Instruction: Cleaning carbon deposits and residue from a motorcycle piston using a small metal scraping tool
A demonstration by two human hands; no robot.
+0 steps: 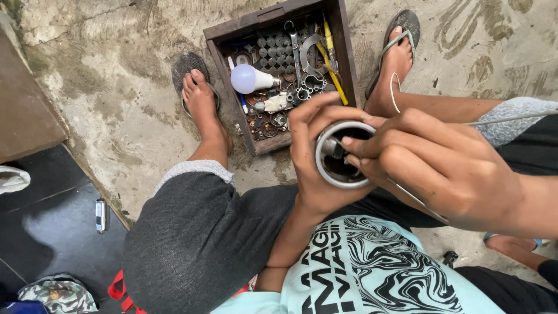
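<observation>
My left hand (311, 154) grips a round white-rimmed housing (323, 168), open end up, with dark parts inside. My right hand (433, 166) reaches into its opening with pinched fingers and holds a thin metal tool or wire (414, 199) that runs back under the hand. On the ground beyond the hands stands a wooden box (343, 35) full of small metal parts. In it lie a white light bulb (247, 78), a yellow-handled tool (332, 65) and a wrench (292, 42).
My feet in sandals (200, 99) (396, 58) flank the box on rough concrete. A brown board (23, 110) lies at left. A small silver object (101, 215) rests on dark tiles, with a patterned bag (58, 295) at the bottom left. Another foot (511, 247) shows at right.
</observation>
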